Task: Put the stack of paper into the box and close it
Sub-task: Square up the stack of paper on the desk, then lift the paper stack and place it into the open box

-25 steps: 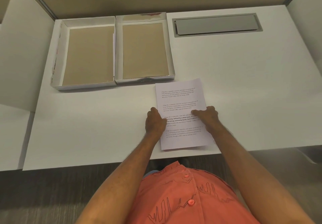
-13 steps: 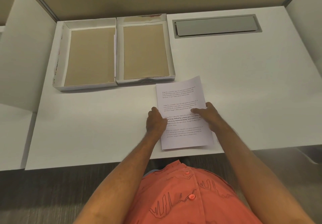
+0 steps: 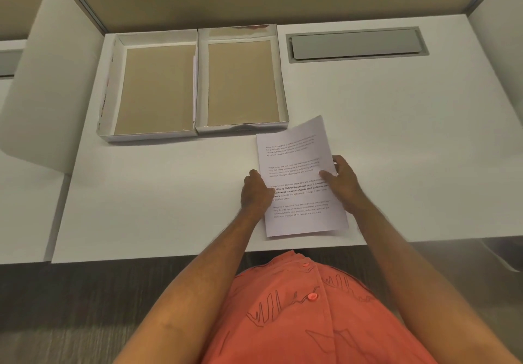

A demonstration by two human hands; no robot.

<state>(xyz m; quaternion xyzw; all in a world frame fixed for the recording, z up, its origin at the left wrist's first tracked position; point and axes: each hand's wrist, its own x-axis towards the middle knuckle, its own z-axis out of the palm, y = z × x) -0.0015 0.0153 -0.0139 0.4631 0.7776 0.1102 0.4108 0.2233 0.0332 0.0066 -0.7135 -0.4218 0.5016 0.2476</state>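
1. Our left hand (image 3: 256, 191) and right hand (image 3: 341, 178) clamp the thin printed white paper stack (image 3: 297, 177) by its side edges, just before the open brown-floored white cardboard box (image 3: 240, 80).
2. Light, floppy and slippery, we judge; support both edges.

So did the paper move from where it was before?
Yes. The stack of paper has tipped up and swung its far corner toward the right-hand box tray, now overlapping its front corner; earlier a gap showed there.

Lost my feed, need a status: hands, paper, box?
Left hand and right hand grip the paper by its sides. Paper on desk, far corner lifting. Both trays open, empty. Path clear.
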